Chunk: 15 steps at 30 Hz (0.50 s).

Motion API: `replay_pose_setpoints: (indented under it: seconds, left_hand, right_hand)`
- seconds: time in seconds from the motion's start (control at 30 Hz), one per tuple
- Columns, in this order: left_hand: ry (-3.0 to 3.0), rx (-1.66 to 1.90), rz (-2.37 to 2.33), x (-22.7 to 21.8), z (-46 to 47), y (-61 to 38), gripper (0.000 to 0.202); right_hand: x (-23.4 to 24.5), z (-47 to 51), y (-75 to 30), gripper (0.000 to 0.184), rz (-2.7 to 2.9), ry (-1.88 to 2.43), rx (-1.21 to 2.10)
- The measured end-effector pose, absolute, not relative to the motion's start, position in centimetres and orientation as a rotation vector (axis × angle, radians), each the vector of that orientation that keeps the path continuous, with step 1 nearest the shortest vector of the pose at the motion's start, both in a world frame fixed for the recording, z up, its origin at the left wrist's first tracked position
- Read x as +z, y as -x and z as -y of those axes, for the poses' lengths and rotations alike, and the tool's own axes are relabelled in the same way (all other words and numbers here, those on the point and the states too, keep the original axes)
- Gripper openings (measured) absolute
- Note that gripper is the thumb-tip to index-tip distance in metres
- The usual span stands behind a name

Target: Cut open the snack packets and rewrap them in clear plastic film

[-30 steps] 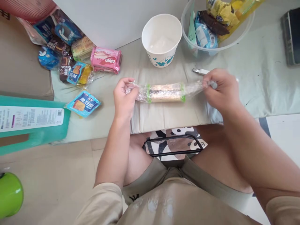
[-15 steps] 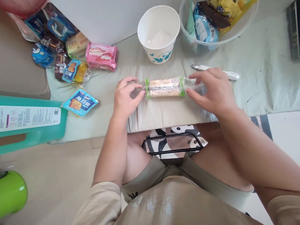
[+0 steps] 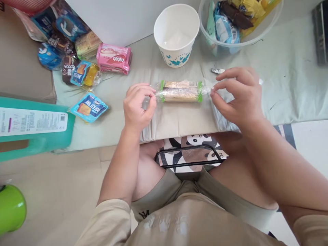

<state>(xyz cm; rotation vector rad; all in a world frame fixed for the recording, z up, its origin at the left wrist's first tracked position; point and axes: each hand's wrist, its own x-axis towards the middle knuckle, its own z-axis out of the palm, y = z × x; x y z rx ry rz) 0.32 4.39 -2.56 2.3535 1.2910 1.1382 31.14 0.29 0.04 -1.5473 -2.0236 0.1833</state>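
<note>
- The biscuit pack lies lengthwise on the pale cloth-covered surface, between the two hands and just in front of the paper cup.
- It looks light; the row of biscuits inside is probably stiff but brittle, so squeezing the middle could crack them.
- The clear wrapper is thin and likely slippery and crinkly. The loose twisted ends past the green bands seem the best places to take hold.
- The left hand has its fingers curled narrowly, pinching the wrapper's left tail.
- The right hand meets the right tail with thumb and fingertips close together; whether they actually grip the film, I cannot tell.
- The pack's body sits clear of both palms; only the end film reaches the fingers.
- A small white tool lies just behind the right hand, and snack packets lie well to the left.
</note>
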Motion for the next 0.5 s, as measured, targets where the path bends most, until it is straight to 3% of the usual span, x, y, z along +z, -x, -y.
replay_pose_setpoints:
  seconds: [0.3, 0.5]
  left_hand:
    - [-2.631, 1.094, -1.252, -1.2, -2.5, -0.7, 0.012]
    - [-2.563, 0.779, -1.27, -0.1, -0.5, -0.7, 0.011]
  right_hand:
    - [0.3, 0.5, -31.6, 0.019, 2.127, 1.274, 0.116]
    - [0.7, 1.1, -32.3, 0.027, 2.358, 1.35, 0.421]
